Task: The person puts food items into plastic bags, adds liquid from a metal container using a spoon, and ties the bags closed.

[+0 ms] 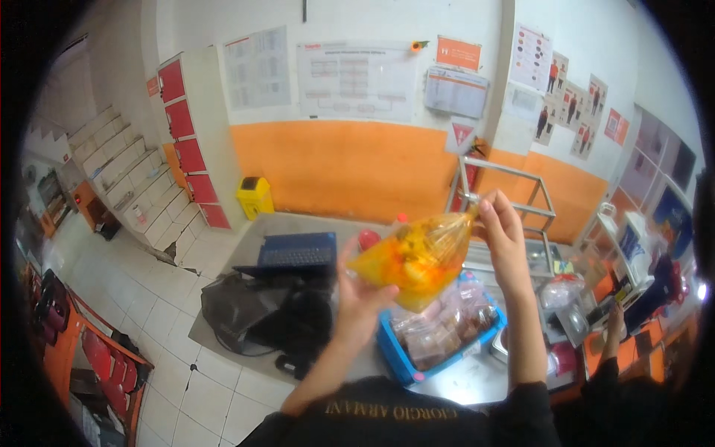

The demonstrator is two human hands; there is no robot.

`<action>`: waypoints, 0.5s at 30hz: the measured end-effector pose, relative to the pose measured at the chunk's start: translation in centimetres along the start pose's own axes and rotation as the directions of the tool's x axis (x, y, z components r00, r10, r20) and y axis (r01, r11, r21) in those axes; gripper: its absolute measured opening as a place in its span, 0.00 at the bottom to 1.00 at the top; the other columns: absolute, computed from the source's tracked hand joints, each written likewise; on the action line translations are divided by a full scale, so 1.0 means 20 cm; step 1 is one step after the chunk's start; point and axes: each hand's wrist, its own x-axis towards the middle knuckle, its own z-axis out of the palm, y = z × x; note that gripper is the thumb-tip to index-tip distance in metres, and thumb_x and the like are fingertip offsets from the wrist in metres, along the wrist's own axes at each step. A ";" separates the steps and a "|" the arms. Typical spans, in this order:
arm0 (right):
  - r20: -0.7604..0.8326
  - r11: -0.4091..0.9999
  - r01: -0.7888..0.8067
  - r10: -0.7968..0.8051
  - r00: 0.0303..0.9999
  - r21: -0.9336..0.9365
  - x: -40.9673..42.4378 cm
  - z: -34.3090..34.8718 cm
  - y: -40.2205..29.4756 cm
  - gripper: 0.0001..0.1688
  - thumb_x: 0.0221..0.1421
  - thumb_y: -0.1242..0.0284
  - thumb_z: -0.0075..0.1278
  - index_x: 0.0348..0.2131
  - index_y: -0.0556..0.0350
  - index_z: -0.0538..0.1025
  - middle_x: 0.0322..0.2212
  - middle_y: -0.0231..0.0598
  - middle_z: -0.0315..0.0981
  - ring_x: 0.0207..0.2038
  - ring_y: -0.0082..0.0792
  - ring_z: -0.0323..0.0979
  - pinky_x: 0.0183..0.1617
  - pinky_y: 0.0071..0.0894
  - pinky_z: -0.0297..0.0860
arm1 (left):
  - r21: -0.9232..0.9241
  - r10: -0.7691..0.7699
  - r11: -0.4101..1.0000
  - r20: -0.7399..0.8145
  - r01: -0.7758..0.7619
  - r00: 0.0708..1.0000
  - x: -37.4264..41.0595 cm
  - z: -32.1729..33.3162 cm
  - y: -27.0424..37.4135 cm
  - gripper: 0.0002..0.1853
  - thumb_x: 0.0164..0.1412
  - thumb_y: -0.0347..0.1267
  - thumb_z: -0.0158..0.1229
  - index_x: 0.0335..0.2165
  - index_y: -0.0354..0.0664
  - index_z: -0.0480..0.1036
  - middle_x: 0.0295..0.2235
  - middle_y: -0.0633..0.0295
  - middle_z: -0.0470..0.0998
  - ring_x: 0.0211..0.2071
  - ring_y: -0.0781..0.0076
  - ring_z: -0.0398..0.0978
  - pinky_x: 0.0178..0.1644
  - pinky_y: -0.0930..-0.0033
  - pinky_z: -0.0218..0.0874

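A clear plastic bag of yellow-orange food in liquid [419, 257] is held up in front of me, tilted, over the table. My right hand [497, 223] pinches its gathered neck at the upper right. My left hand [357, 285] supports its lower left end, fingers partly behind the bag. Below the bag, a blue plastic crate [447, 366] holds several clear bags with brown contents [441, 335]. A round red object [369, 239] and a red cap [402, 218] show behind the bag.
A dark blue laptop [297, 251] and a black bag [240, 313] lie left on the grey table [209, 335]. Behind the crate stands a metal frame [503, 167]. A co-worker's hand and dark sleeve [614, 329] are at right, near packages. A yellow bin [255, 198] stands by the wall.
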 end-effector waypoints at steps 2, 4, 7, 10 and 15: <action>-0.013 1.000 -0.014 0.014 1.000 -0.002 0.00 0.01 0.00 0.11 0.64 0.66 0.40 0.31 0.52 0.65 0.27 0.23 0.61 0.32 0.12 0.61 0.35 0.16 0.64 | 0.013 -0.019 1.000 0.003 0.019 1.000 0.00 -0.02 0.00 0.45 0.46 0.19 0.63 0.58 0.47 0.47 0.52 0.58 0.60 0.55 0.66 0.60 0.58 0.58 0.56; -0.032 1.000 -0.029 0.028 0.999 -0.009 0.00 0.00 0.01 0.11 0.63 0.66 0.41 0.30 0.52 0.65 0.27 0.23 0.61 0.32 0.12 0.61 0.35 0.16 0.64 | -0.032 -0.155 0.987 0.004 0.155 0.988 -0.01 -0.01 0.01 0.35 0.51 0.22 0.60 0.55 0.40 0.53 0.51 0.58 0.62 0.54 0.67 0.62 0.55 0.61 0.61; -0.036 0.999 -0.030 0.031 0.999 0.009 0.00 -0.02 0.03 0.11 0.63 0.65 0.41 0.30 0.52 0.65 0.27 0.23 0.61 0.31 0.12 0.62 0.34 0.16 0.64 | -0.034 -0.177 0.984 0.011 0.177 0.984 -0.01 -0.03 -0.01 0.31 0.52 0.23 0.59 0.53 0.40 0.55 0.51 0.58 0.64 0.53 0.68 0.65 0.53 0.63 0.63; -0.049 0.999 -0.042 0.043 0.998 0.021 0.00 -0.02 0.05 0.11 0.63 0.65 0.41 0.30 0.52 0.65 0.26 0.24 0.62 0.30 0.12 0.63 0.33 0.15 0.65 | -0.020 -0.179 0.983 0.017 0.180 0.984 -0.01 -0.01 0.00 0.30 0.52 0.22 0.59 0.52 0.39 0.56 0.50 0.58 0.65 0.51 0.68 0.66 0.53 0.63 0.63; -0.047 0.999 -0.049 0.048 0.998 -0.004 -0.01 -0.02 0.06 0.11 0.63 0.65 0.42 0.30 0.52 0.65 0.26 0.24 0.63 0.30 0.13 0.63 0.34 0.15 0.65 | -0.022 -0.181 0.983 -0.021 0.180 0.983 -0.01 -0.01 0.01 0.31 0.50 0.21 0.61 0.52 0.35 0.58 0.50 0.58 0.66 0.52 0.67 0.65 0.54 0.64 0.60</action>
